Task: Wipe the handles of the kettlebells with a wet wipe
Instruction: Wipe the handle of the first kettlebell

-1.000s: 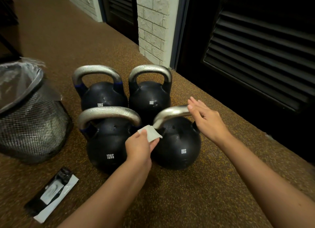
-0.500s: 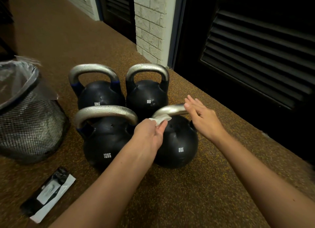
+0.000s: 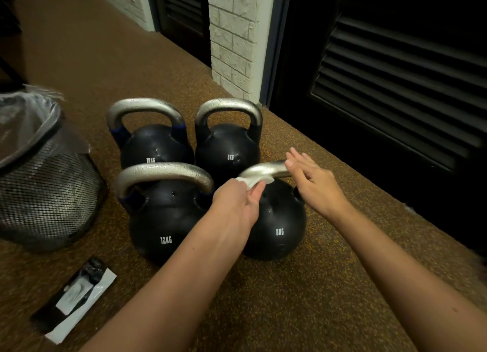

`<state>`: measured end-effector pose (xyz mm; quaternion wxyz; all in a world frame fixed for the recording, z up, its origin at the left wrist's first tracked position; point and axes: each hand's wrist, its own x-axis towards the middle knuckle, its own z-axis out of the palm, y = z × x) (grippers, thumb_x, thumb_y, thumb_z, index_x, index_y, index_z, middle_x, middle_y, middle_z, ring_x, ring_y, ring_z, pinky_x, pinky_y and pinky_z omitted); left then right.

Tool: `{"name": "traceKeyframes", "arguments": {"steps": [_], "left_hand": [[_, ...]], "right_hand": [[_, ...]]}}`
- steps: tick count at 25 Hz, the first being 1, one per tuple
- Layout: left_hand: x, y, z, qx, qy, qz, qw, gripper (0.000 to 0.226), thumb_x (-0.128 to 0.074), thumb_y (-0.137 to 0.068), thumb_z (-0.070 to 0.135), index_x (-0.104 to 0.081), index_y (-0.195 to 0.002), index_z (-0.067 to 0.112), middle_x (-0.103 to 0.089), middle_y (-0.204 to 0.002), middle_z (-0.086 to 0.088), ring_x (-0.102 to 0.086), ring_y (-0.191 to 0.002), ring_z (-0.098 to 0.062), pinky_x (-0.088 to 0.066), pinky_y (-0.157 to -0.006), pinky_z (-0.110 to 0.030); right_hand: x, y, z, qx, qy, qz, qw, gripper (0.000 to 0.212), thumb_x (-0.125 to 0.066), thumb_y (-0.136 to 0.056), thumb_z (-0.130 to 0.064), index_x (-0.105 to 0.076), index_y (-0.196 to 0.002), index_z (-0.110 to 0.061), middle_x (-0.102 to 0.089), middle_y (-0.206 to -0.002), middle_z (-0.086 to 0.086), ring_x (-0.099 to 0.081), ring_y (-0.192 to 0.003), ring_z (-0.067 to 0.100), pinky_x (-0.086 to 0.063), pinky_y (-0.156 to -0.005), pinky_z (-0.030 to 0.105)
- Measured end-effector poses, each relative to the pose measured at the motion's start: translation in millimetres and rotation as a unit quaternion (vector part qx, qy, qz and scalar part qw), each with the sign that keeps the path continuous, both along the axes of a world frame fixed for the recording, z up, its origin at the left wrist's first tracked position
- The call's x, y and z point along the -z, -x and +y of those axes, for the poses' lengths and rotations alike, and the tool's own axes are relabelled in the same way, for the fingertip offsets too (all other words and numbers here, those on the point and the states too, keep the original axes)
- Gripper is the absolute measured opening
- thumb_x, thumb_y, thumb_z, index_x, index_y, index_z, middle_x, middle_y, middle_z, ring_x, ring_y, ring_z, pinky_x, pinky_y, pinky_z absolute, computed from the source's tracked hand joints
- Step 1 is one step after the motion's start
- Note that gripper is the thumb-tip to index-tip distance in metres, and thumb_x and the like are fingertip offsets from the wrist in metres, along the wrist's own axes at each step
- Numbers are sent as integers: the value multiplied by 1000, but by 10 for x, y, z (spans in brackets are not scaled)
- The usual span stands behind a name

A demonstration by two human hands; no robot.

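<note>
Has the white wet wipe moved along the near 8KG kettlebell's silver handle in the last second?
Yes. The white wet wipe, pinched by the left hand, climbed from the silver handle's left base up onto its curve, toward the right hand.

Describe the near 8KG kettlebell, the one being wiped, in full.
The near 8KG kettlebell is a round black ball, matte with some sheen, marked "8KG" in white on its front. Its silver metal handle arches over the top. It stands upright on the brown speckled floor, to the right of the near 12KG kettlebell. The left hand presses a white wet wipe against the handle's left bend; the right hand rests flat-fingered on its right end.
</note>
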<state>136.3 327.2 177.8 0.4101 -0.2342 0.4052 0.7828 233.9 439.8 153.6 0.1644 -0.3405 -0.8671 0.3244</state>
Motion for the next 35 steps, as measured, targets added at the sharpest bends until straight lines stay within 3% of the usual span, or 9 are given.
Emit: {"name": "traceKeyframes", "arguments": {"steps": [3, 6, 9, 13, 19, 20, 24, 29, 35], "left_hand": [[-5, -28, -5, 58, -38, 36, 997, 39, -30, -96, -8, -30, -135, -12, -43, -133, -29, -42, -127, -38, -45, -95, -31], [-17, 33, -91, 71, -62, 109, 990, 35, -30, -97, -4, -35, -130, -13, -55, -95, -16, -58, -102, -29, -55, -75, -26], [-84, 174, -180, 67, 53, 316, 945, 26, -35, -97, 1, -59, -104, 6, -60, -99, -9, -59, -102, -21, -53, -79, -24], [321, 149, -219, 209, 330, 681, 619, 44, -39, -95, 1, -45, -136, 15, -51, -136, -7, -46, -126, -18, -32, -101, -18], [792, 114, -162, 177, 278, 885, 328, 54, -38, -84, -6, -41, -137, 1, -41, -143, -14, -37, -134, -26, -31, -108, -35], [840, 164, -192, 174, 273, 893, 312, 53, -36, -85, -6, -40, -138, 2, -39, -145, -12, -35, -135, -23, -30, -109, -33], [805, 265, -129, 185, 278, 843, 422, 67, -58, -70, -21, -47, -132, 0, -49, -136, -15, -47, -126, -25, -38, -102, -39], [793, 326, -139, 206, 201, 929, 233, 57, -39, -79, -14, -44, -134, 0, -42, -142, -16, -35, -135, -29, -34, -109, -41], [687, 287, 86, 212, 221, 902, 305, 58, -57, -72, -13, -51, -128, 1, -51, -135, -15, -46, -128, -29, -37, -106, -42]], "right_hand": [[2, -9, -2, 0, -1, -1, 1000, 48, -35, -96, -46, -40, -139, -26, -29, -150, -14, -15, -142, 5, -10, -119, 37], [3, -14, 5, -4, 2, 2, 1000, 49, -36, -96, -46, -40, -139, -25, -29, -150, -15, -16, -143, 5, -10, -119, 35], [-4, -26, 10, -8, -1, -3, 1000, 49, -34, -96, -46, -39, -140, -26, -28, -150, -15, -15, -142, 4, -9, -119, 35], [-11, -31, 2, -10, -5, -9, 1000, 49, -33, -96, -46, -37, -141, -27, -26, -151, -16, -14, -143, 4, -5, -113, 26], [7, -24, 11, -7, 9, -4, 1000, 48, -32, -97, -46, -38, -140, -28, -27, -150, -16, -14, -142, 3, -5, -115, 26], [8, -29, 11, -8, 11, -3, 1000, 48, -32, -97, -47, -38, -140, -28, -27, -150, -17, -14, -142, 3, -6, -116, 28], [-17, -25, -4, -5, 21, 3, 1000, 47, -30, -97, -46, -38, -141, -29, -27, -150, -17, -14, -142, 3, -7, -118, 30], [-57, -37, -10, -3, 35, -2, 999, 49, -20, -99, -44, -35, -143, -28, -27, -150, -18, -14, -142, 1, -3, -109, 17], [-59, -35, -2, 3, 51, 12, 999, 51, -17, -99, -44, -38, -141, -25, -31, -150, -13, -17, -142, 3, -6, -109, 18]]}}
